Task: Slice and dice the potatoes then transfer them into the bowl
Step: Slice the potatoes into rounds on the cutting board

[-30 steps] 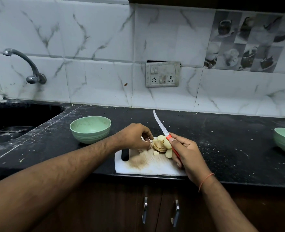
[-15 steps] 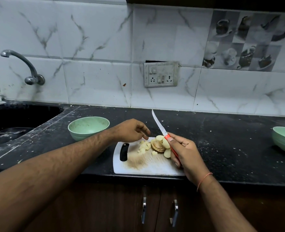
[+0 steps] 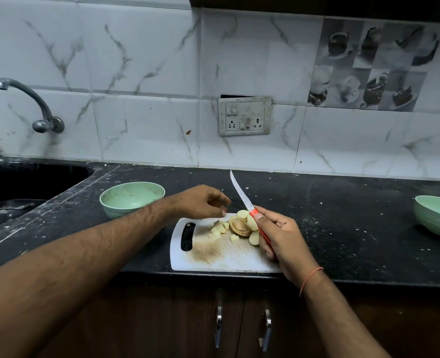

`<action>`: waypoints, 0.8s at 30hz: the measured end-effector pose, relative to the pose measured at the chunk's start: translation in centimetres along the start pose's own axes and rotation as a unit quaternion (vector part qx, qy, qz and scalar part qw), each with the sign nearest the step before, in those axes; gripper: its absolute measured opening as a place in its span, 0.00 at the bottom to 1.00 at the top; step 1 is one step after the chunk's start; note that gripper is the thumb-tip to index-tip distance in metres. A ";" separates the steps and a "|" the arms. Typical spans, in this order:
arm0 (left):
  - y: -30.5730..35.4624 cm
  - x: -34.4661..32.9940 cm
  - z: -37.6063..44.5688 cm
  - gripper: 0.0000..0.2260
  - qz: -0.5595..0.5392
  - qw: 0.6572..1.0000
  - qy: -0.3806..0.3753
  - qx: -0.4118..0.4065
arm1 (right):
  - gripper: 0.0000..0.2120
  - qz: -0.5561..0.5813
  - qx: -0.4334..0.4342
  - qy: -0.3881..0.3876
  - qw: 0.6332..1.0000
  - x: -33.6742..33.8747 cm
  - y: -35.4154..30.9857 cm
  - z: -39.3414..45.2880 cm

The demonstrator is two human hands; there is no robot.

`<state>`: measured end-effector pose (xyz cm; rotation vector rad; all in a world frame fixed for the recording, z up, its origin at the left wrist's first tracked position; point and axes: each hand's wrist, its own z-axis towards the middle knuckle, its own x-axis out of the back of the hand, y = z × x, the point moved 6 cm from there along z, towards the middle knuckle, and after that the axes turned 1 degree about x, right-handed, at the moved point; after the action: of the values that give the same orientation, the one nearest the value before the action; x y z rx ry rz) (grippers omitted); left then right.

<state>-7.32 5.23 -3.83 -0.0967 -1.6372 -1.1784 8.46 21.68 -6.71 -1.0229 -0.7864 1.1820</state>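
Head-camera footage looks down with us at a white cutting board [image 3: 226, 257] lying at the front edge of a black speckled countertop [image 3: 343, 228]. Our right hand [image 3: 281, 241] grips the red handle of a narrow knife [image 3: 242, 196], fingers wrapped round it, the blade pointing up and away from the board toward the wall, clear of the food. An orange thread bracelet [image 3: 310, 279] circles that wrist. Our left hand [image 3: 201, 201] hovers over the board's far left corner with its fingers loosely bent and apart, holding nothing. On the board, small diced potato pieces [image 3: 220, 229] lie in a loose cluster near the middle, and just to their right sit thicker potato slices [image 3: 251, 223] bunched round a brown-skinned potato end [image 3: 239, 226], close against our right fingers. A brownish stain spreads over the board's near half. One pale green bowl [image 3: 132, 198] stands on the counter to the left of the board, behind our left forearm; we cannot tell whether it holds any potato. A second green bowl [image 3: 437, 215] sits well apart at the right edge. Farther left a dark sink [image 3: 20, 187] is set below a curved metal tap [image 3: 30, 104], and a switch and socket plate [image 3: 244, 116] is fixed to the marbled wall tiles [image 3: 136, 86].
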 end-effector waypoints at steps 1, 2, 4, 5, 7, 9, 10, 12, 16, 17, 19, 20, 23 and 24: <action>0.4 -0.3 0.0 0.21 0.005 1.000 -0.015 -0.012 | 0.11 0.001 0.000 0.000 1.000 0.0 0.0 0.0; 0.9 -0.8 -0.1 0.23 0.012 0.999 -0.036 -0.021 | 0.11 0.003 -0.002 0.000 1.000 0.0 0.0 0.0; 1.8 -1.6 0.1 0.27 0.053 0.996 -0.064 -0.037 | 0.11 0.008 -0.005 0.000 1.000 0.1 0.1 0.1; 2.4 -2.0 0.3 0.28 0.090 0.993 -0.067 -0.048 | 0.12 0.011 -0.006 0.001 1.000 0.2 0.2 0.1; 3.3 -2.5 0.6 0.28 0.172 0.980 -0.068 -0.071 | 0.11 0.013 -0.007 0.003 1.000 0.2 0.2 0.2; 3.8 -2.6 1.1 0.27 0.212 0.972 -0.059 -0.083 | 0.12 0.011 -0.005 0.002 1.000 0.2 0.1 0.1; 3.8 -2.5 1.4 0.27 0.212 0.972 -0.056 -0.080 | 0.12 0.010 -0.005 0.002 1.000 0.1 0.0 0.1; 3.8 -2.3 1.5 0.25 0.196 0.976 -0.053 -0.078 | 0.12 0.011 -0.006 0.003 1.000 0.2 -0.1 0.1; 4.3 -1.6 0.9 0.12 0.166 0.983 -0.019 -0.074 | 0.11 0.018 -0.006 0.000 1.000 0.1 -0.1 0.1; 4.3 -1.4 0.8 0.11 0.155 0.985 -0.003 -0.070 | 0.11 0.022 -0.008 0.001 1.000 0.1 -0.1 0.1; 4.3 -1.1 0.5 0.12 0.145 0.987 0.024 -0.062 | 0.11 0.022 -0.011 0.003 1.000 0.2 0.0 0.2; 4.3 -1.0 0.3 0.12 0.138 0.988 0.035 -0.057 | 0.11 0.019 -0.012 0.003 1.000 0.3 0.0 0.1; 3.8 -0.3 -0.5 0.11 0.108 0.991 0.070 -0.033 | 0.12 0.019 -0.015 0.006 1.000 0.3 0.0 0.1; 3.4 0.1 -0.9 0.12 0.101 0.990 0.091 -0.024 | 0.12 0.018 -0.016 0.007 1.000 0.3 -0.1 0.0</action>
<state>-4.76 6.32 -1.63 -0.1759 -1.4041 -1.0396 8.50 21.96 -6.64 -1.0736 -0.7810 1.1947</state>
